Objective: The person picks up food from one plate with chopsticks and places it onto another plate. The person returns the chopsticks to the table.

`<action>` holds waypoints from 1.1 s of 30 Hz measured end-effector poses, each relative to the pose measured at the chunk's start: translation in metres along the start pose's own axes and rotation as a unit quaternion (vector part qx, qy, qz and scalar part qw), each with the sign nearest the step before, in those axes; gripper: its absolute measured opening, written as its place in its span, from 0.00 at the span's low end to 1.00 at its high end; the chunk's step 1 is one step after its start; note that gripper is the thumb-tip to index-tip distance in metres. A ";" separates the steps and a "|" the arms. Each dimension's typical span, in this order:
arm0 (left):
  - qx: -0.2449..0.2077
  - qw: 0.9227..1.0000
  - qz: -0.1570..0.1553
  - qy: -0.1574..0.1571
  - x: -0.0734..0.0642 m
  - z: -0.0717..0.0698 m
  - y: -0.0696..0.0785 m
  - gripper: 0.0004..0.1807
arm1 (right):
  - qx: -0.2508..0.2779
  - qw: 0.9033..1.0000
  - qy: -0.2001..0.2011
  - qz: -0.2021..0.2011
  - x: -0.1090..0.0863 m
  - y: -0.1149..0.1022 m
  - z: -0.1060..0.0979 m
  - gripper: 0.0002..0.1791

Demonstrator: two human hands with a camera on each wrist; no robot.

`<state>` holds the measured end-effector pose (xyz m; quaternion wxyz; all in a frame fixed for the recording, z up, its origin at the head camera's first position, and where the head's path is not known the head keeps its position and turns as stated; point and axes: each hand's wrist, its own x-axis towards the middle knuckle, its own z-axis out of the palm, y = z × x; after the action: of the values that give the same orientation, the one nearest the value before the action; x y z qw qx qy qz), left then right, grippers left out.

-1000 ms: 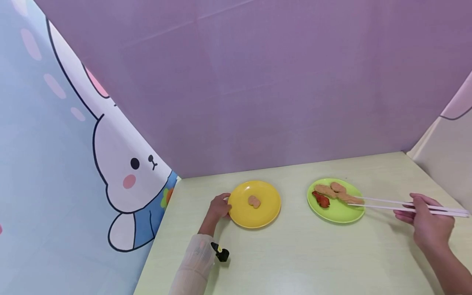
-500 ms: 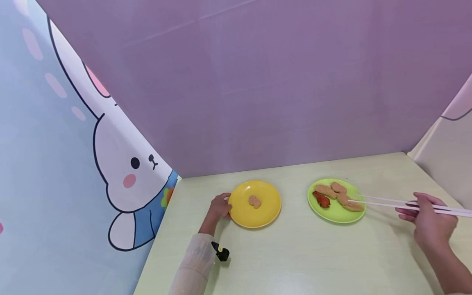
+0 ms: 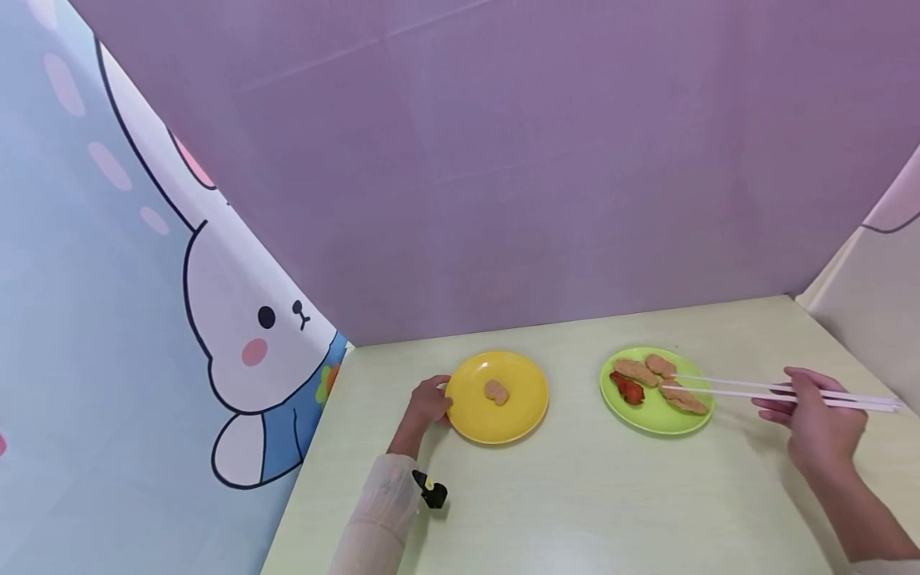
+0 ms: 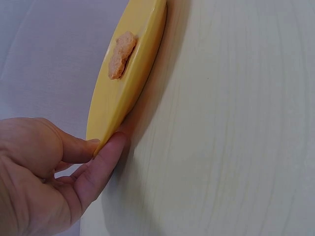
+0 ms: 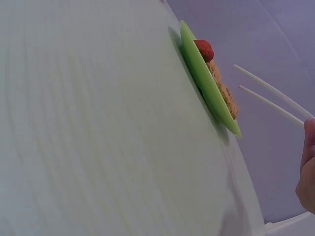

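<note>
My left hand [image 3: 430, 402] pinches the rim of a yellow plate [image 3: 467, 419] between thumb and fingers, plain in the left wrist view. On that plate lies one small tan nugget-like piece [image 4: 121, 55]. A pair of white chopsticks [image 3: 755, 390] is held in my right hand [image 3: 826, 423], their tips apart over the green plate [image 3: 661, 425]. In the right wrist view the chopsticks hover above the food with nothing between them. The green plate bears a red piece of meat [image 3: 628, 389], a long fried piece [image 3: 686, 399], another fried piece [image 3: 635, 370] and a round nugget [image 3: 660, 365].
Both plates stand on a pale wood-grain table [image 3: 561, 495]. A purple cloth wall [image 3: 503, 200] rises behind its back edge, and a blue rabbit-print sheet [image 3: 244, 343] hangs at the left. A black device [image 3: 433, 491] sits at my left wrist.
The long fried piece has shifted toward the front right of the green plate. My right hand drew back slightly, then moved left, bringing the chopstick tips over the plate. My left hand stays put.
</note>
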<state>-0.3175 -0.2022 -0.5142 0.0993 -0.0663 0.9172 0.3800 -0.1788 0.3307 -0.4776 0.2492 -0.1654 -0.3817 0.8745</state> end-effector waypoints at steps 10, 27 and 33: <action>-0.005 1.000 0.004 -0.002 0.000 0.000 -0.001 0.29 | -0.025 1.000 -0.018 0.003 -0.004 0.009 0.017 0.04; -0.005 1.000 0.000 0.002 -0.004 -0.002 0.002 0.30 | -0.084 0.996 -0.028 0.015 -0.011 0.031 0.047 0.04; -0.008 1.000 0.002 0.001 -0.004 -0.001 0.001 0.30 | -0.079 0.996 -0.040 0.010 -0.013 0.042 0.057 0.05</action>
<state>-0.3144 -0.2017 -0.5118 0.0967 -0.0655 0.9144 0.3876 -0.2086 0.2652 -0.4703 0.2113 -0.1536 -0.4577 0.8499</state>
